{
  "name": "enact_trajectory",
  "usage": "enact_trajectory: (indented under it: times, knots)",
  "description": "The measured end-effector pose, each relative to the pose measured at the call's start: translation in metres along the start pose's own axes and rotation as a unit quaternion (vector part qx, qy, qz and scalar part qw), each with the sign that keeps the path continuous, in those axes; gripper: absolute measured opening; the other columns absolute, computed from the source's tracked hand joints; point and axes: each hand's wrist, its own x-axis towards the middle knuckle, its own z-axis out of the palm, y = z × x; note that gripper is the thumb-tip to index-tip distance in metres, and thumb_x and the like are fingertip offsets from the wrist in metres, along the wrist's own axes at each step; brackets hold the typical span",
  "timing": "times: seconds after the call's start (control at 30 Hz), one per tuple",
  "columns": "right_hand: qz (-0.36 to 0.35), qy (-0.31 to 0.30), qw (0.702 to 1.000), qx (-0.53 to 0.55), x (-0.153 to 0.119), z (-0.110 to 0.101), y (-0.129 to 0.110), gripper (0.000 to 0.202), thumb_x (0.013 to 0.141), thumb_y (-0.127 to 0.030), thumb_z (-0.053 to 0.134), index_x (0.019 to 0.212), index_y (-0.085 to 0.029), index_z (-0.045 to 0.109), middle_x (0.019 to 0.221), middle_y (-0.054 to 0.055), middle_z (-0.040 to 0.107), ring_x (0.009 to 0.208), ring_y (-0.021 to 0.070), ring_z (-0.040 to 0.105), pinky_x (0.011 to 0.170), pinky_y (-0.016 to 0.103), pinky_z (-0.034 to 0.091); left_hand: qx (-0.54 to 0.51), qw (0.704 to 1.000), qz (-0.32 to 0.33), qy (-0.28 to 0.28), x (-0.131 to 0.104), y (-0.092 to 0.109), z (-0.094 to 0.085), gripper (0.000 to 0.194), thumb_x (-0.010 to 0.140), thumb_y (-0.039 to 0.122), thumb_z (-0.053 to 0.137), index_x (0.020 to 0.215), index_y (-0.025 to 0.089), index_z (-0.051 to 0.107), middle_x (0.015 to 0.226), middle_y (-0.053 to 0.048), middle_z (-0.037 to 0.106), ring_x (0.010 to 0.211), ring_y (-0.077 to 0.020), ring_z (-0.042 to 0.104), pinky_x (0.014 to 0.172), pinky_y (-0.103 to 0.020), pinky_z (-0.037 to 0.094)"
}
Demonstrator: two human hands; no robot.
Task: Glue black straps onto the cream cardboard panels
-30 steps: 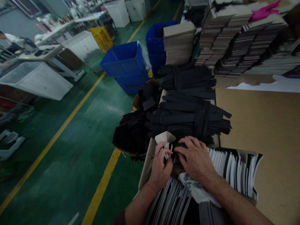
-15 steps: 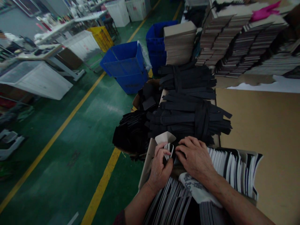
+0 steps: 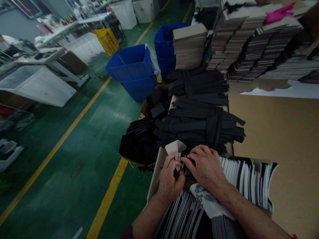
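My left hand is closed around a few thin, white-edged pieces standing on edge, fingers behind and thumb in front. To its right, my right hand lies knuckles up with bent fingers, its thumb tip against the edge of one of these pieces. A pale card flap rises just behind my left fingers. Similar dark pieces with white edges stand in a packed row right of my right hand. More stacked pieces and a white cloth with dark print lie below my wrists.
Bundles of black strips lie beyond my hands. Black pieces fill a box at the left. Blue bins stand on the green floor. Tall sheet stacks rise at the back right, beside a brown board surface.
My right thumb has moved left, onto the edge of the pieces in my left hand. My left hand keeps its hold almost in place.
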Motion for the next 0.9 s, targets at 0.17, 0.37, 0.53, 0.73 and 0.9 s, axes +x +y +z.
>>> enact_trajectory:
  times: [0.17, 0.37, 0.53, 0.73, 0.9]
  knots:
    - [0.014, 0.017, 1.000, -0.013, 0.002, 0.003, -0.005, 0.016, 0.090, -0.031, 0.059, 0.081, -0.023, 0.068, 0.096, 0.005, 0.071, 0.105, 0.0260, 0.056, 0.093, 0.046, 0.033, -0.007, 1.000, -0.010, -0.010, -0.003, 0.001, -0.002, 0.023, 0.085, 0.007, 0.052, 0.102, 0.023, 0.053, 0.138, -0.012, 0.049, 0.131, -0.0230, 0.049, 0.110, -0.044, 0.042]
    - [0.006, 0.016, 1.000, -0.013, 0.000, 0.004, -0.002, 0.010, 0.088, -0.028, 0.059, 0.093, -0.023, 0.066, 0.102, 0.005, 0.070, 0.108, 0.0267, 0.055, 0.094, 0.045, 0.032, -0.023, 0.999, -0.016, -0.019, -0.010, -0.004, -0.002, 0.022, 0.092, 0.013, 0.051, 0.112, 0.023, 0.051, 0.143, -0.012, 0.046, 0.137, -0.0225, 0.044, 0.114, -0.046, 0.038]
    - [-0.016, 0.009, 1.000, 0.002, -0.002, 0.004, 0.002, 0.019, 0.089, -0.025, 0.059, 0.106, -0.027, 0.066, 0.110, 0.003, 0.069, 0.113, 0.0264, 0.052, 0.095, 0.045, 0.032, -0.034, 0.999, -0.010, -0.007, -0.010, -0.004, -0.001, 0.023, 0.091, 0.013, 0.051, 0.112, 0.023, 0.049, 0.142, -0.013, 0.048, 0.136, -0.0234, 0.045, 0.112, -0.047, 0.039]
    - [-0.039, 0.024, 0.999, 0.009, -0.002, 0.010, 0.008, 0.028, 0.089, -0.024, 0.060, 0.116, -0.030, 0.065, 0.114, 0.003, 0.068, 0.111, 0.0265, 0.052, 0.093, 0.046, 0.034, -0.047, 0.999, -0.005, -0.004, -0.010, -0.005, 0.001, 0.024, 0.091, 0.013, 0.050, 0.113, 0.023, 0.047, 0.140, -0.012, 0.048, 0.134, -0.0218, 0.046, 0.112, -0.045, 0.039]
    - [-0.072, 0.025, 0.997, 0.015, -0.002, 0.010, 0.010, 0.036, 0.091, -0.022, 0.058, 0.124, -0.036, 0.064, 0.119, 0.001, 0.067, 0.120, 0.0288, 0.048, 0.095, 0.048, 0.035, -0.054, 0.999, -0.003, -0.001, -0.011, -0.007, 0.002, 0.024, 0.090, 0.013, 0.050, 0.112, 0.023, 0.047, 0.141, -0.012, 0.047, 0.135, -0.0228, 0.045, 0.112, -0.046, 0.038]
